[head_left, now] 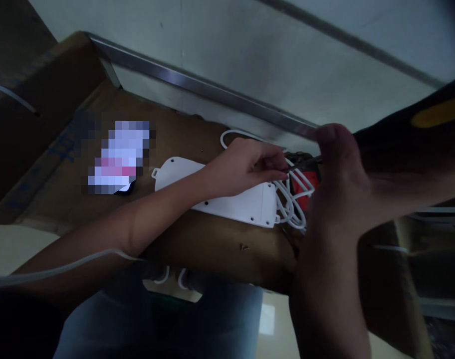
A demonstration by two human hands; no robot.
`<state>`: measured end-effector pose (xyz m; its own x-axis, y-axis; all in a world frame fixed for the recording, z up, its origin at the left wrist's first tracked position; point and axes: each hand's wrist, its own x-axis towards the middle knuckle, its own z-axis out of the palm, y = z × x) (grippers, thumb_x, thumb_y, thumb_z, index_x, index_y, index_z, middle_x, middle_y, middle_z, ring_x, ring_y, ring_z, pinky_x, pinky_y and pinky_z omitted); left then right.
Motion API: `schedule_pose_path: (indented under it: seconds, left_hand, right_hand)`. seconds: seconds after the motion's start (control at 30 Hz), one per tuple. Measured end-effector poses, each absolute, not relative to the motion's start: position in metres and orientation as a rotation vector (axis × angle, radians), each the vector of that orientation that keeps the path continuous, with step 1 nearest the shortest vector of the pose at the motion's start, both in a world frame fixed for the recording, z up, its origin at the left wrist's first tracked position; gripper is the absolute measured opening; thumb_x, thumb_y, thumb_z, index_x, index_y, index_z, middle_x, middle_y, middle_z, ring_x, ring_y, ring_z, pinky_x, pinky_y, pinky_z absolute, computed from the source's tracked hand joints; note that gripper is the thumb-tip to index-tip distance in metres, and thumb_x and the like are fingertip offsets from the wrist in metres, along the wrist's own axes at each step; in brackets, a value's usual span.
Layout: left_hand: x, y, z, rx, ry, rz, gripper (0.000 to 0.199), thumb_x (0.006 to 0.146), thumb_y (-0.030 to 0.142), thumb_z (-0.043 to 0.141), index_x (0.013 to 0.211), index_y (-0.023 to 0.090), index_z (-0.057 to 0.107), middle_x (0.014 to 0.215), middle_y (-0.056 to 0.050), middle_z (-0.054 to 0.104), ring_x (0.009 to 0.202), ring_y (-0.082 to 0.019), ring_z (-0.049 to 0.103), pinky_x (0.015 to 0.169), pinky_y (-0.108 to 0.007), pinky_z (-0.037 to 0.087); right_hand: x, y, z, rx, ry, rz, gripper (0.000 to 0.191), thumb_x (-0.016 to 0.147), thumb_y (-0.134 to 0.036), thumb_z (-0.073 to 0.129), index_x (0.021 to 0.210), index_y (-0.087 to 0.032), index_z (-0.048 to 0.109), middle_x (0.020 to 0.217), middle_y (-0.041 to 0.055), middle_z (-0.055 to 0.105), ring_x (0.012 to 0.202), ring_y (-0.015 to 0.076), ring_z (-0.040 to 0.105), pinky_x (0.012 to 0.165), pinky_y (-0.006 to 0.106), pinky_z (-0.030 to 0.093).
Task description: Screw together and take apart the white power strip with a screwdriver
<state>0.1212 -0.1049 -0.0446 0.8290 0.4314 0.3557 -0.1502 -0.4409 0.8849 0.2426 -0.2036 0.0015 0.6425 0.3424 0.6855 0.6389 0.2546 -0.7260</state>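
A long white plastic casing [231, 207] with dark screw holes lies on the brown cardboard, partly beneath my left forearm. My left hand [246, 167] is above its right part, thumb and fingers pinched at the tip of a thin metal shaft [306, 163]. My right hand [343, 184] is closed on a large black and yellow tool [437, 112] from which that shaft seems to extend leftward. Coiled white cable [287, 199] lies at the casing's right end, beside a red item [301, 189]. Several small screws [244, 247] rest in front of the casing.
A phone with a lit, blurred screen [120, 157] lies on the cardboard at the left. Behind runs a metal strip [197, 82] along a pale wall. Cardboard side walls [44, 99] stand left and right. A white cord [63, 269] crosses over my left forearm.
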Motion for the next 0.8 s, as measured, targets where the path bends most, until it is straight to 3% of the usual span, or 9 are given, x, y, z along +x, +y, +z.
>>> schedule_pose_path:
  seconds: [0.07,0.13,0.17,0.23,0.3,0.43,0.53,0.7,0.8]
  left_hand:
    - [0.120,-0.104,-0.045,1.934,0.204,0.650,0.018,0.097,0.032,0.070,0.099,0.016,0.076,0.092,-0.005,0.078,0.091,-0.017,0.073,0.084,-0.028,0.056]
    - [0.119,-0.103,-0.044,1.958,0.203,0.637,0.021,0.100,0.033,0.065,0.105,0.016,0.077,0.098,-0.006,0.080,0.094,-0.017,0.074,0.086,-0.028,0.056]
    - [0.118,-0.102,-0.043,1.977,0.202,0.627,0.023,0.101,0.033,0.063,0.107,0.017,0.077,0.100,-0.007,0.080,0.095,-0.017,0.074,0.087,-0.028,0.056]
    - [0.117,-0.100,-0.041,2.030,0.190,0.604,0.024,0.103,0.033,0.060,0.110,0.018,0.078,0.102,-0.006,0.081,0.096,-0.017,0.074,0.088,-0.028,0.055]
    - [0.116,-0.097,-0.038,2.089,0.165,0.577,0.024,0.104,0.031,0.057,0.110,0.019,0.078,0.103,-0.005,0.081,0.096,-0.017,0.074,0.090,-0.027,0.054]
    - [0.114,-0.094,-0.035,2.158,0.108,0.548,0.026,0.106,0.025,0.052,0.111,0.019,0.077,0.105,-0.004,0.081,0.099,-0.016,0.074,0.093,-0.027,0.052]
    - [0.114,-0.094,-0.033,2.194,0.117,0.547,0.025,0.106,0.025,0.055,0.113,0.018,0.078,0.106,-0.004,0.081,0.099,-0.017,0.075,0.091,-0.027,0.051]
    - [0.115,-0.095,-0.034,2.242,0.184,0.616,0.022,0.104,0.033,0.063,0.107,0.019,0.079,0.104,-0.004,0.081,0.098,-0.018,0.076,0.088,-0.029,0.050]
    - [0.115,-0.097,-0.034,2.228,0.245,0.644,0.021,0.100,0.038,0.070,0.100,0.018,0.078,0.097,-0.003,0.081,0.093,-0.017,0.075,0.087,-0.029,0.051]
  right_hand:
    - [0.248,-0.200,0.001,-1.232,-0.964,-0.246,0.073,0.062,-0.064,0.088,0.108,-0.015,0.059,0.114,0.0008,0.056,0.121,0.0060,0.059,0.102,0.015,0.059]
    - [0.252,-0.195,0.000,-1.061,-1.026,-0.199,0.064,0.069,-0.068,0.081,0.106,-0.018,0.065,0.101,-0.0019,0.058,0.093,-0.0009,0.060,0.089,0.015,0.058]
    - [0.254,-0.194,0.000,-0.998,-1.051,-0.170,0.053,0.077,-0.063,0.079,0.106,-0.019,0.069,0.100,-0.0025,0.059,0.089,-0.0021,0.060,0.085,0.014,0.057]
    - [0.254,-0.193,0.000,-0.930,-1.109,-0.136,0.030,0.089,-0.046,0.074,0.108,-0.023,0.074,0.098,-0.0032,0.061,0.085,-0.0050,0.059,0.078,0.009,0.054]
    - [0.254,-0.193,0.000,-0.935,-1.169,-0.102,0.021,0.095,-0.035,0.069,0.112,-0.025,0.076,0.095,-0.0032,0.062,0.084,-0.0069,0.058,0.076,0.005,0.052]
    - [0.259,-0.192,-0.001,-0.946,-1.195,-0.103,0.022,0.093,-0.035,0.072,0.111,-0.024,0.076,0.095,-0.0032,0.065,0.089,-0.0027,0.064,0.085,0.009,0.057]
    - [0.259,-0.195,0.000,-0.990,-1.180,-0.137,0.022,0.091,-0.036,0.073,0.107,-0.021,0.076,0.101,-0.0025,0.067,0.087,-0.0008,0.064,0.081,0.011,0.055]
    - [0.244,-0.205,0.007,-1.084,-1.213,0.000,0.030,0.100,-0.029,0.054,0.119,-0.021,0.075,0.121,0.0002,0.066,0.095,0.0044,0.067,0.076,0.015,0.054]
    - [0.244,-0.204,0.009,-1.109,-1.197,-0.043,0.040,0.096,-0.047,0.063,0.122,-0.018,0.072,0.107,0.0027,0.065,0.086,0.0044,0.066,0.070,0.016,0.052]
